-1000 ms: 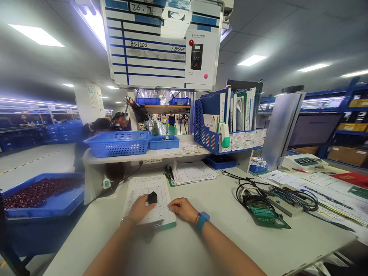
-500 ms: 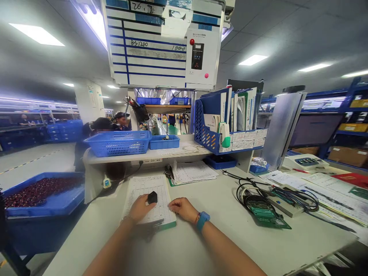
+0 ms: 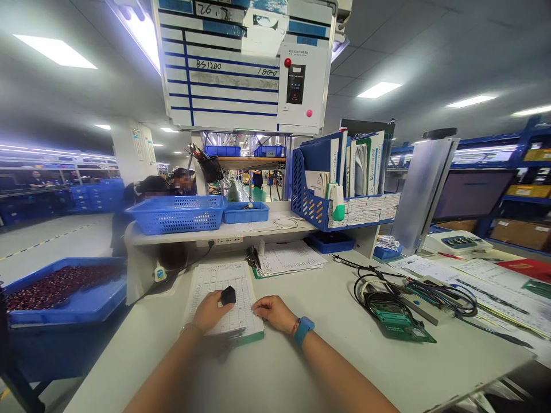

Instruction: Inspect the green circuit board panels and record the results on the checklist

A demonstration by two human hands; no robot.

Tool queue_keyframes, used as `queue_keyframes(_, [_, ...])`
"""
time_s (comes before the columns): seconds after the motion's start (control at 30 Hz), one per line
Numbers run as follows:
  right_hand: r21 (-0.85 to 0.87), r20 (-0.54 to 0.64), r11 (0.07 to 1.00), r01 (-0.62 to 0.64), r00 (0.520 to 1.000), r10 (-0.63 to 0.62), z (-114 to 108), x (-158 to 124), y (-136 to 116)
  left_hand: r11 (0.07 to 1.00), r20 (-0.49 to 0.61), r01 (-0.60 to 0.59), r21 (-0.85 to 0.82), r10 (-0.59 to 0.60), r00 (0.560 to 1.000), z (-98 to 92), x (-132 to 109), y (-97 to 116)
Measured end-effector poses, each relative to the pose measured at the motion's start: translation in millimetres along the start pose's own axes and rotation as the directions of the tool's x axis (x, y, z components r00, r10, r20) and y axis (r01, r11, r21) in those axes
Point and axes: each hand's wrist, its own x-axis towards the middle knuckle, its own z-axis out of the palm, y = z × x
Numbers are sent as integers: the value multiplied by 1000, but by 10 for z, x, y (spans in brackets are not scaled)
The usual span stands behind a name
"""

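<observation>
My left hand (image 3: 210, 311) is closed round a small black block (image 3: 228, 295) with an angular outline, held over a printed form (image 3: 219, 277). The form's sheets lie on a green-edged clipboard (image 3: 253, 337), partly covered by that hand. At the right edge of the sheets rests my right hand (image 3: 278, 314), its thumb and curled fingers pinched together. Whatever lies between those fingertips is too small to make out. A blue watch (image 3: 304, 330) is on the right wrist.
Behind the form are more papers (image 3: 289, 258) and a blue tray (image 3: 330, 241). Cables and a green circuit board (image 3: 402, 324) lie to the right. Across the back runs a raised shelf with a blue basket (image 3: 178, 215) and a file holder (image 3: 307, 192). A blue bin (image 3: 105, 307) stands left.
</observation>
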Motion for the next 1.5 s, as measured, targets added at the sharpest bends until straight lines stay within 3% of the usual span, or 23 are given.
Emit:
queue_keyframes(1.07, [21, -2, 1000, 1, 1000, -1, 2, -17, -38, 1000, -8, -8, -1, 8, 1000, 15, 6, -3])
queue_keyframes(1.3, [89, -16, 996, -27, 999, 28, 6, -23, -86, 1000, -14, -1, 7, 1, 1000, 30, 11, -19])
queue_keyframes(1.5, [254, -46, 967, -27, 998, 40, -28, -37, -191, 1000, -15, -17, 14, 17, 1000, 41, 25, -48])
